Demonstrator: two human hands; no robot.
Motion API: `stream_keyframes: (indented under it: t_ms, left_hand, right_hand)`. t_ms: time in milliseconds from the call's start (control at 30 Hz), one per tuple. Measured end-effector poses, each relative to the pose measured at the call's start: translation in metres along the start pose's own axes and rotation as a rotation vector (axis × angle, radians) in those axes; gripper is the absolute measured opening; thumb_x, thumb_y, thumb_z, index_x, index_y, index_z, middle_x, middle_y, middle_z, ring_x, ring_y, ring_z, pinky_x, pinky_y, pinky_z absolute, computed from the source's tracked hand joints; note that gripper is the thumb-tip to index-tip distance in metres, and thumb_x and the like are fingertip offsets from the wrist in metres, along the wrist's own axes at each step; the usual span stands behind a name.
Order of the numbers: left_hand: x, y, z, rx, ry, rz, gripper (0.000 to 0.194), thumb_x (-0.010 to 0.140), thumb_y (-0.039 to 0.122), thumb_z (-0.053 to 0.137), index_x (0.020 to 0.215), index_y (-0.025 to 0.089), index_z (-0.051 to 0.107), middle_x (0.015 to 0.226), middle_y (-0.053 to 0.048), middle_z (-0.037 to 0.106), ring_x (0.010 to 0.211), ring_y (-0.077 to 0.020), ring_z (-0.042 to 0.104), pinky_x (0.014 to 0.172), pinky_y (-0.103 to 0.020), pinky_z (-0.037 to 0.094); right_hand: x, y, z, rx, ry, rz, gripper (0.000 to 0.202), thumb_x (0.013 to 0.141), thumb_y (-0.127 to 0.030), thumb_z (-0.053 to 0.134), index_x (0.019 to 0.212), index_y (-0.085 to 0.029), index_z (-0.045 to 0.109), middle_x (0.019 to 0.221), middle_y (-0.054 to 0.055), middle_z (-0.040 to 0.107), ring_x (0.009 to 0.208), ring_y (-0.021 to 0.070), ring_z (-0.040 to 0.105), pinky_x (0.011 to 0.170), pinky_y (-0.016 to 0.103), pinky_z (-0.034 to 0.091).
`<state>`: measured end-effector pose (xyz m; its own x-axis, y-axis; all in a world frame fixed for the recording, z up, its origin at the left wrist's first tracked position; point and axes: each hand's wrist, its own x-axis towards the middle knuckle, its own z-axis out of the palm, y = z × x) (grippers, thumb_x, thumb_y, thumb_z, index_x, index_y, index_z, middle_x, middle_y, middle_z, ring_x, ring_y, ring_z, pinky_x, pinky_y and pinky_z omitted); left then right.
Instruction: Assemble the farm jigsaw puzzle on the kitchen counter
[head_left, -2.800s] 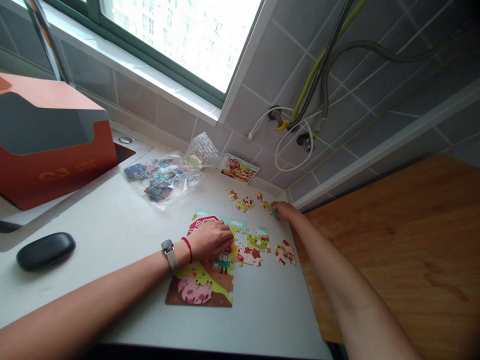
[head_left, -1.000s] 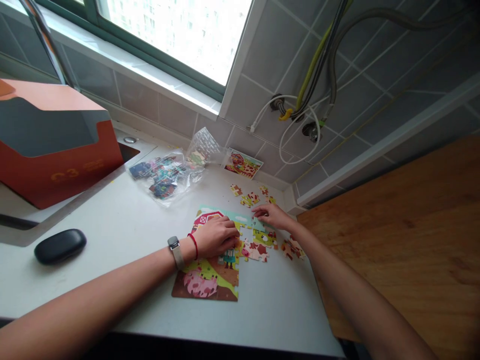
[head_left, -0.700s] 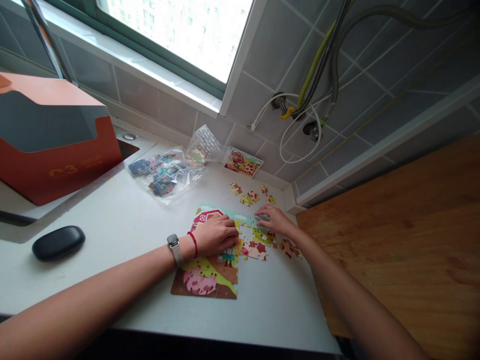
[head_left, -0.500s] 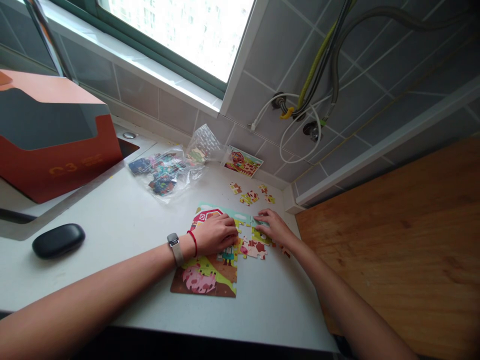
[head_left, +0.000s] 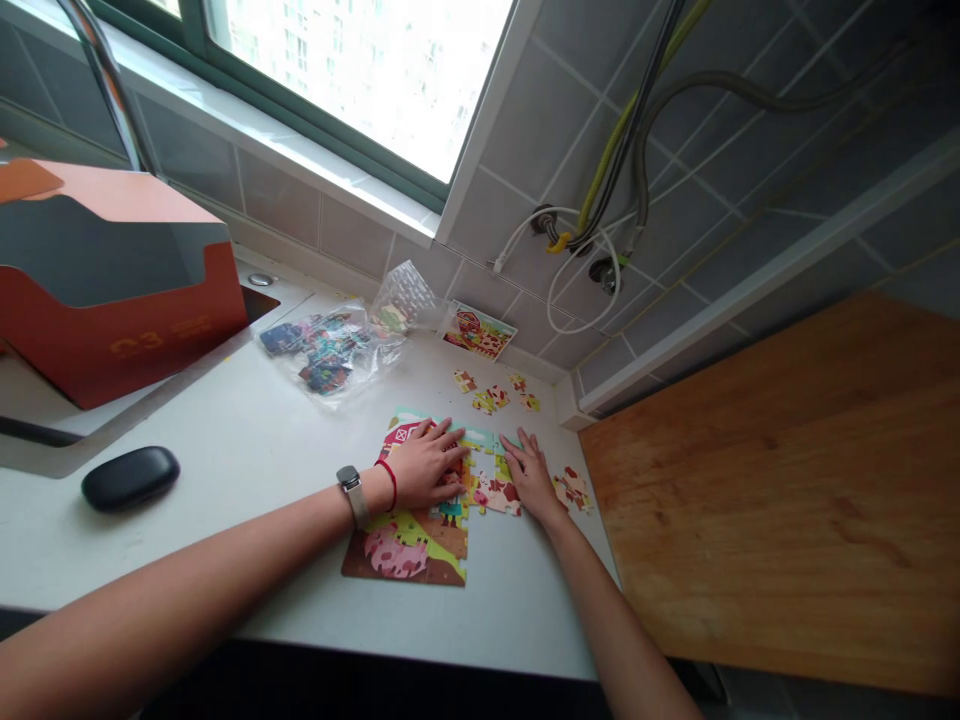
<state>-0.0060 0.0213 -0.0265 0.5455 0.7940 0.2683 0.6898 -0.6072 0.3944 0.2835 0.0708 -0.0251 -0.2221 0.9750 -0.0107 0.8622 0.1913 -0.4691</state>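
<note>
A partly assembled farm jigsaw puzzle (head_left: 409, 552) lies on the white counter, with a pink pig at its lower left and a cow at its right. My left hand (head_left: 427, 466) rests flat on the puzzle's upper middle, fingers spread, covering part of the barn. On the right edge, my right hand (head_left: 531, 474) presses the pieces above the cow with its fingers stretched out. A gap showing the counter lies between the hands. Loose puzzle pieces (head_left: 490, 398) are scattered beyond the puzzle, and more cow-patterned pieces (head_left: 572, 490) lie right of my right hand.
A reference picture card (head_left: 478, 331) leans against the tiled wall. Clear bags of puzzle pieces (head_left: 330, 345) lie behind the puzzle. To the left are a black oval case (head_left: 131, 478) and an orange box (head_left: 120, 300). A wooden board (head_left: 780, 500) stands at the right.
My left hand's fingers have spread out over the puzzle. My right hand has shifted slightly left and turned, uncovering the loose pieces to its right. The view has shifted a little.
</note>
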Motion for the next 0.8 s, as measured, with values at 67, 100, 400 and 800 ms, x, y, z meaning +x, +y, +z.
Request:
stream_keyframes:
  t_ms: [67,100,400,800]
  left_hand:
    - [0.000,0.001,-0.003,0.004,-0.036,-0.004,0.065,0.097,0.060,0.061,0.149,0.021,0.058,0.162,-0.015,0.047,0.151,-0.0456,0.038,0.121,-0.067,0.029]
    - [0.001,0.001,-0.004,0.004,-0.054,-0.004,0.066,0.097,0.060,0.061,0.150,0.021,0.057,0.163,-0.015,0.046,0.152,-0.0457,0.037,0.122,-0.067,0.028]
    - [0.003,0.002,-0.010,0.003,-0.120,0.008,0.067,0.096,0.057,0.062,0.153,0.022,0.055,0.166,-0.013,0.042,0.156,-0.0452,0.031,0.126,-0.067,0.024]
    - [0.008,0.009,-0.018,0.088,-0.189,-0.043,0.061,0.098,0.055,0.063,0.150,0.024,0.056,0.165,-0.011,0.044,0.156,-0.0413,0.031,0.126,-0.064,0.028]
  right_hand:
    - [-0.001,-0.001,0.002,0.002,0.007,-0.018,0.044,0.105,-0.040,0.048,0.146,-0.032,0.065,0.170,0.008,0.038,0.162,0.0361,0.021,0.127,0.067,0.017]
    - [-0.001,-0.002,0.001,-0.001,-0.002,-0.027,0.045,0.105,-0.039,0.048,0.146,-0.032,0.065,0.170,0.008,0.039,0.162,0.0361,0.022,0.127,0.067,0.017]
    - [-0.001,-0.005,-0.002,0.042,0.049,-0.048,0.045,0.100,-0.027,0.051,0.141,-0.023,0.069,0.161,0.010,0.051,0.157,0.0307,0.035,0.128,0.058,0.026]
    - [-0.004,-0.013,0.007,0.197,0.174,-0.014,0.035,0.097,-0.027,0.059,0.127,-0.026,0.079,0.157,0.010,0.056,0.155,0.0326,0.039,0.129,0.059,0.021]
